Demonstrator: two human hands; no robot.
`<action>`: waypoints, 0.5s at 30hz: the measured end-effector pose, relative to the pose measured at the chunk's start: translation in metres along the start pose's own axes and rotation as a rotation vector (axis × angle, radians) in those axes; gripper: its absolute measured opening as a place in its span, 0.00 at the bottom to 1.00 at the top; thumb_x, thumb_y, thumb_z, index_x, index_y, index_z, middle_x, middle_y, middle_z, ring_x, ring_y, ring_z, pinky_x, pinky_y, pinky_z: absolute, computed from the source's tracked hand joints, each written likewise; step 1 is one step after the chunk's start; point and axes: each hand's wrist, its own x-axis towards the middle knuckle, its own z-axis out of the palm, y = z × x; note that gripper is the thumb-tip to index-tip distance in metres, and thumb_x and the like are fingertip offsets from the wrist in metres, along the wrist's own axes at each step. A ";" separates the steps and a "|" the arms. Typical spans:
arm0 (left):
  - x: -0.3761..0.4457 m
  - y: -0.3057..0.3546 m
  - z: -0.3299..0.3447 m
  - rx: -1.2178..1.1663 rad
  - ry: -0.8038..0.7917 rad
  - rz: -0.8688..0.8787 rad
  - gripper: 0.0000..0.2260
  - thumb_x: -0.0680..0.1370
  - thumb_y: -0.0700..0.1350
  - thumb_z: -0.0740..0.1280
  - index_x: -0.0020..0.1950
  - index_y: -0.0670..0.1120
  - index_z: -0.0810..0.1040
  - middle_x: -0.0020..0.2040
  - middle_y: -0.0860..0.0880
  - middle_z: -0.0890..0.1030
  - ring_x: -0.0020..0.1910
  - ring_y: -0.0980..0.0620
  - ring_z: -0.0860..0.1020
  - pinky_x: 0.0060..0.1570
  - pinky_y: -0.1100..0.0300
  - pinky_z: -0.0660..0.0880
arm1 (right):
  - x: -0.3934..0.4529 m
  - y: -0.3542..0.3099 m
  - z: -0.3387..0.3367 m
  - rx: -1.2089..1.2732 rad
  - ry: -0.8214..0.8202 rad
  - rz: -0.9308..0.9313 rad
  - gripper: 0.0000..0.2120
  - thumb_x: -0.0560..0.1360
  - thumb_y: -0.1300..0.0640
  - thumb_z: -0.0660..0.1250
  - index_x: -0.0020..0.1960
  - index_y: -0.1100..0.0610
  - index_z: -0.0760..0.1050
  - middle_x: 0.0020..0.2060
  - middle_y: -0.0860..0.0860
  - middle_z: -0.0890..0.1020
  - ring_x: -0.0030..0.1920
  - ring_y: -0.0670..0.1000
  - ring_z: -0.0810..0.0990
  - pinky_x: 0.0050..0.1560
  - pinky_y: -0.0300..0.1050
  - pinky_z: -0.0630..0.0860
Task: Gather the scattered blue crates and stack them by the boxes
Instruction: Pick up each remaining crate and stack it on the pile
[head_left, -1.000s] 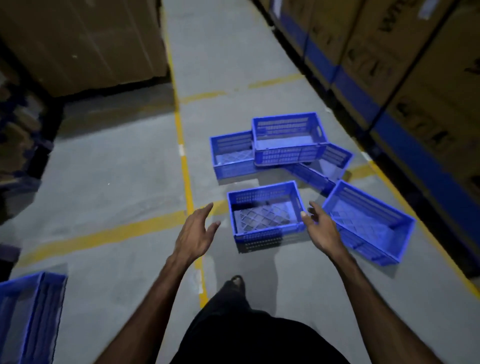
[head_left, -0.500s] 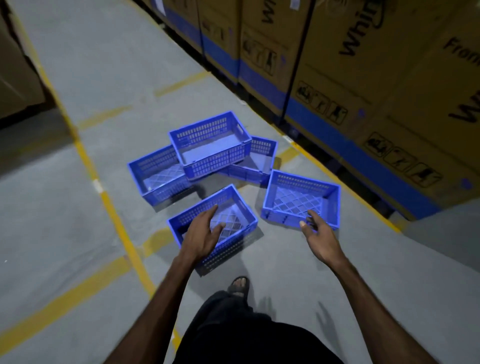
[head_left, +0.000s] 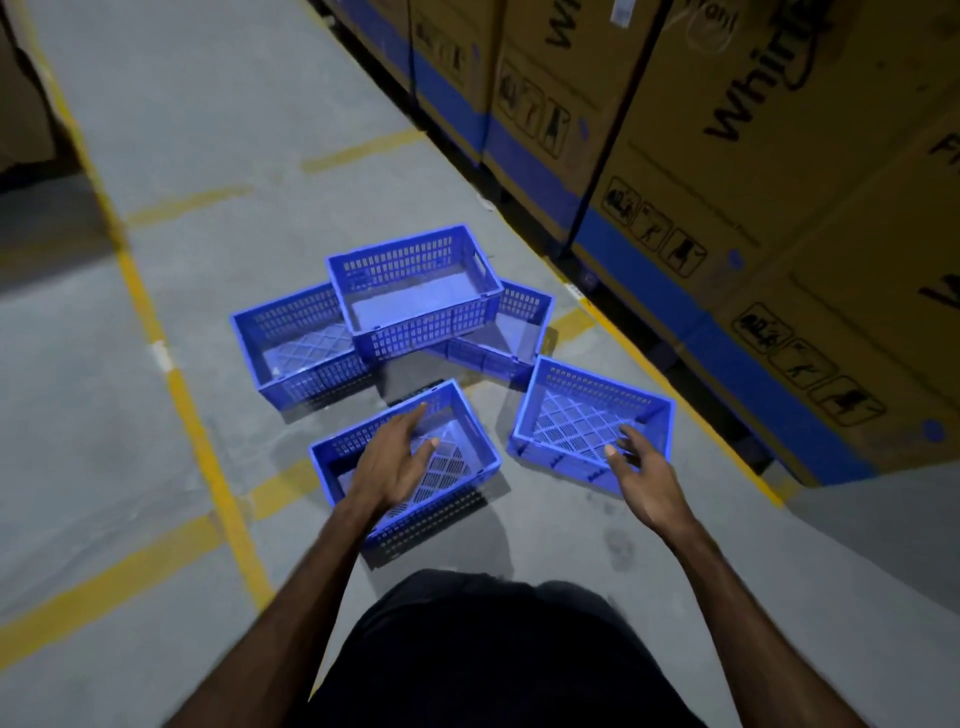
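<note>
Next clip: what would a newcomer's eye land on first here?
A cluster of bright blue crates on the grey floor, the top crate resting across two others. Both open hands reach in: the left hand over the nearest crate, the right hand at the right crate. Tall cardboard boxes line the right.

Dim grey concrete floor (head_left: 218, 130) with yellow lines (head_left: 192, 415).

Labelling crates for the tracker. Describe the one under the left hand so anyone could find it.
Start at the wall of cardboard boxes on the right and find the cluster of blue crates on the grey floor beside it. The nearest crate is closest to the person, under the open left hand. It alone touches no other crate and sits left of the right-hand crate.
</note>
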 end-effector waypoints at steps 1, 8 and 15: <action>0.002 -0.001 -0.001 0.000 0.007 -0.019 0.28 0.83 0.54 0.65 0.80 0.43 0.66 0.76 0.42 0.71 0.75 0.42 0.70 0.71 0.49 0.67 | 0.008 -0.003 0.001 -0.013 -0.011 -0.009 0.27 0.82 0.49 0.65 0.79 0.53 0.65 0.70 0.53 0.76 0.68 0.53 0.76 0.69 0.53 0.72; 0.009 -0.011 -0.007 -0.001 0.054 -0.148 0.30 0.82 0.58 0.63 0.79 0.43 0.66 0.76 0.42 0.72 0.73 0.43 0.71 0.71 0.50 0.68 | 0.065 -0.029 0.007 -0.072 -0.118 -0.078 0.26 0.82 0.48 0.65 0.78 0.52 0.66 0.70 0.53 0.76 0.68 0.54 0.77 0.69 0.54 0.72; 0.004 -0.017 0.005 -0.035 0.153 -0.347 0.34 0.78 0.62 0.61 0.79 0.43 0.68 0.73 0.42 0.75 0.71 0.42 0.74 0.68 0.48 0.71 | 0.122 -0.042 0.023 -0.141 -0.313 -0.167 0.26 0.83 0.51 0.65 0.78 0.57 0.66 0.71 0.55 0.75 0.70 0.56 0.76 0.69 0.57 0.72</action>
